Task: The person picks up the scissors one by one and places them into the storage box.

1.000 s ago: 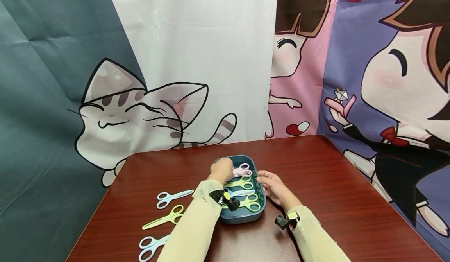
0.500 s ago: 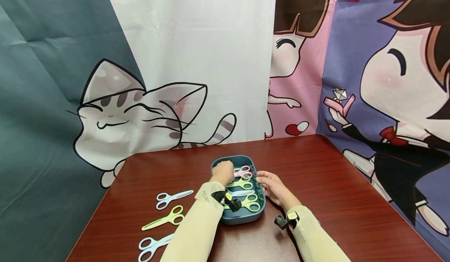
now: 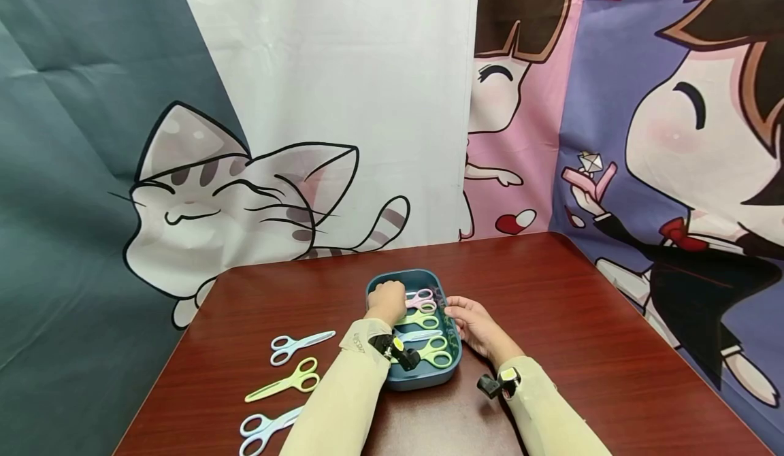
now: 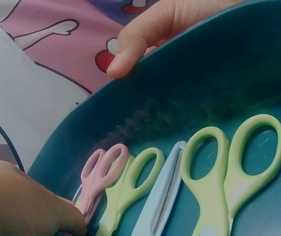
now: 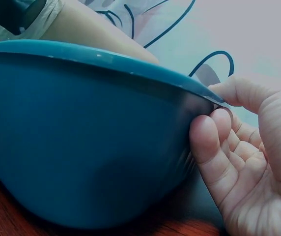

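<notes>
My right grip [image 3: 476, 327] pinches the tray [image 3: 422, 381]; my left grip [image 3: 387, 301], can't tell: rush a lift, pink scissors [image 4: 96, 186] could snag the green scissors [image 4: 125, 196]!

glossy red-brown tbl [image 3: 588, 333], cartoon-print cloth bkdrop [image 3: 367, 88] bhd, pink/purple on rt

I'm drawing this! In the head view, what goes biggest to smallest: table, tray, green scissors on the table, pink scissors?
Table
Tray
Green scissors
Unsure: pink scissors, because the left hand partly hides them.
</notes>
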Motion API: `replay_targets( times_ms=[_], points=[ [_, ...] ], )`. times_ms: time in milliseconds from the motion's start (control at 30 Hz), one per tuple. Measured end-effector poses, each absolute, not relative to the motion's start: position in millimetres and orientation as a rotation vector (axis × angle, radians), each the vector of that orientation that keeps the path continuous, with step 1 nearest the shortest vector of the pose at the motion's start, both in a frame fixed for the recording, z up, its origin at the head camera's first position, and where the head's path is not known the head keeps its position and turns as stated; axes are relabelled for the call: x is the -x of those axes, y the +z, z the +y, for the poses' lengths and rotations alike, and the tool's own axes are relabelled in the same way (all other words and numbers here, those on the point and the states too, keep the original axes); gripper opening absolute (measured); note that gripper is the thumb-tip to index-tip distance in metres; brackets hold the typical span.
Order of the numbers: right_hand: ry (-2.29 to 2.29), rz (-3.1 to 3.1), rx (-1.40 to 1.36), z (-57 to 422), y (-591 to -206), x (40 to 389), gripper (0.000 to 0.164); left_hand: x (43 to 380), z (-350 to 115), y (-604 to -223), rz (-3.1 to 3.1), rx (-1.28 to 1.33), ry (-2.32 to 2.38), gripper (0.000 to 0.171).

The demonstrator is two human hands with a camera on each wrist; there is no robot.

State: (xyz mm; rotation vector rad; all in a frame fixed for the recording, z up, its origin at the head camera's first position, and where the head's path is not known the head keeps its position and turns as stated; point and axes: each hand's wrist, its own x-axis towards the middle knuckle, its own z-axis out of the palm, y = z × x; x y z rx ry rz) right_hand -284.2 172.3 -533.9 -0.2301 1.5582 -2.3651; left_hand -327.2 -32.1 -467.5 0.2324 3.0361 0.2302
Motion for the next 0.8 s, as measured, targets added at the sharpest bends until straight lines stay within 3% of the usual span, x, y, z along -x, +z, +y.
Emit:
replay_targets(
  times_ms=[800],
  points=[
    [-2.367, 1.527, 0.204, 173, -530, 283, 0.012, 324, -36, -462, 3.085, -0.256, 0.332, 0.024]
  ],
)
